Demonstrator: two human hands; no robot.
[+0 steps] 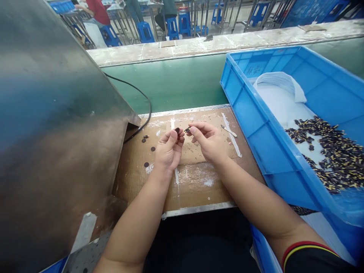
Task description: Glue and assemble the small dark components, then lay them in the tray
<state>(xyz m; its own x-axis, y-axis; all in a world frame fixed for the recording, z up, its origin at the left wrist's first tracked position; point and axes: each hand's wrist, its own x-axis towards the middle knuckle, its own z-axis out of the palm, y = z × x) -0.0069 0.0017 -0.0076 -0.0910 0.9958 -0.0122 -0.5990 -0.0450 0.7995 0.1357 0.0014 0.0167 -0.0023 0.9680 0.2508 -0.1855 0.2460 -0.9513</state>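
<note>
Over the cardboard-covered work surface [196, 178], my left hand [170, 149] is closed, with a small dark round disc [177, 130] pinched between thumb and fingers. Just to its right, my right hand [209, 140] pinches a small dark piece [187, 130]; its exact kind is too small to make out. The two held pieces are close together, with a narrow gap between them. Several similar dark discs [146, 164] lie on the cardboard left of my left hand. A small knife-like tool with a pale handle [229, 131] rests beyond my right hand.
At right stands a large blue crate [250, 110] with a white liner and many small black-and-yellow pieces [338, 155]. A metal machine housing [57, 113] fills the left side; a black cable [142, 93] runs from it. Behind is a green belt [182, 77]. People sit farther back.
</note>
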